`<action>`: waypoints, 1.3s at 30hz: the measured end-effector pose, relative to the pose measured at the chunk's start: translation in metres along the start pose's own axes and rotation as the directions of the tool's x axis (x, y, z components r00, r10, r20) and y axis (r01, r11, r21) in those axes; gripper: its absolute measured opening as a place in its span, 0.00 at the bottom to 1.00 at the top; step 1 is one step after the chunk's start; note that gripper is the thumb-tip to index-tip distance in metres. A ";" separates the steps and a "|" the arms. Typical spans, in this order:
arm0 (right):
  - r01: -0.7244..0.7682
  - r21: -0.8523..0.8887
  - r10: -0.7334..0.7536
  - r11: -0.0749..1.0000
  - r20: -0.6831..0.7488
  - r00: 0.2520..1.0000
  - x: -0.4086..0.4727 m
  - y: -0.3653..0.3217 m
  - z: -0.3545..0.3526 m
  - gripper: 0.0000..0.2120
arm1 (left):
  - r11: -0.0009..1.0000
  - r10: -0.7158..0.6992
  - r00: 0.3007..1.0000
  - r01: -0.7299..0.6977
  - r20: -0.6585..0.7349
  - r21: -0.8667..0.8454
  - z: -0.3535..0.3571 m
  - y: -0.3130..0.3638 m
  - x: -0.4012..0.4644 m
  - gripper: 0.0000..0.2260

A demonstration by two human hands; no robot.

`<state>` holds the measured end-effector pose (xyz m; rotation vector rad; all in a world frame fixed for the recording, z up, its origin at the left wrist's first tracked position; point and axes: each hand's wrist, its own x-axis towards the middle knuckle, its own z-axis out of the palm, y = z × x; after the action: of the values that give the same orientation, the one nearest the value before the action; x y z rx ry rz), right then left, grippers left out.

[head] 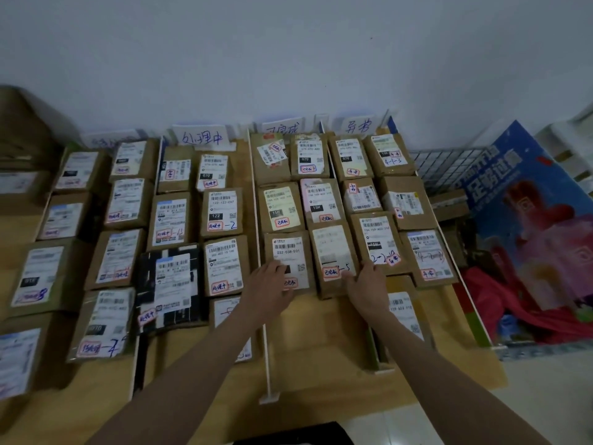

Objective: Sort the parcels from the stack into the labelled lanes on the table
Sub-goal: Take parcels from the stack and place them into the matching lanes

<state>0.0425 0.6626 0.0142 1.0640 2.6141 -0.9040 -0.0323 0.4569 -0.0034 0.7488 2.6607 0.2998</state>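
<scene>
Cardboard parcel (333, 261), long axis running away down the lane; right hand (365, 285) grips its near corner, left hand (269, 281) rests flat on neighbouring parcel (288, 261).

Readable on a lane sign (202, 137): 处理中. On a parcel label (287, 259): 032-038-E01. On another parcel label (222, 211): 122-122-007, with a handwritten -2 (blue pen). On a far parcel (389, 154): 4-1-3.
</scene>
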 end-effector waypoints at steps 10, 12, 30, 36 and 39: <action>0.418 -0.228 -0.450 0.879 -0.110 0.886 -0.025 -0.050 -0.069 0.21 | 0.971 -0.158 0.961 0.193 -0.228 0.141 -0.093 0.007 -0.050 0.21; 0.524 -0.279 -0.568 0.805 -0.107 0.816 -0.037 -0.068 -0.072 0.22 | 0.959 -0.197 0.934 0.247 -0.299 0.137 -0.108 0.001 -0.074 0.22; 0.821 -0.389 -0.873 0.418 0.079 0.482 -0.195 -0.231 0.039 0.26 | 0.816 -0.485 0.704 0.577 -0.520 0.020 -0.152 -0.159 -0.292 0.23; 0.800 -0.391 -0.864 0.455 0.026 0.503 -0.248 -0.294 0.108 0.24 | 0.821 -0.464 0.712 0.569 -0.527 0.046 -0.167 -0.251 -0.338 0.24; 0.791 -0.346 -0.839 0.504 0.018 0.543 -0.275 -0.325 0.146 0.24 | 0.825 -0.457 0.727 0.561 -0.513 0.060 -0.180 -0.298 -0.359 0.25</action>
<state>0.0124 0.2353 0.1531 -0.3192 3.2481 -0.4550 0.0451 -0.0040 0.1740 -0.0727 3.2702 0.0447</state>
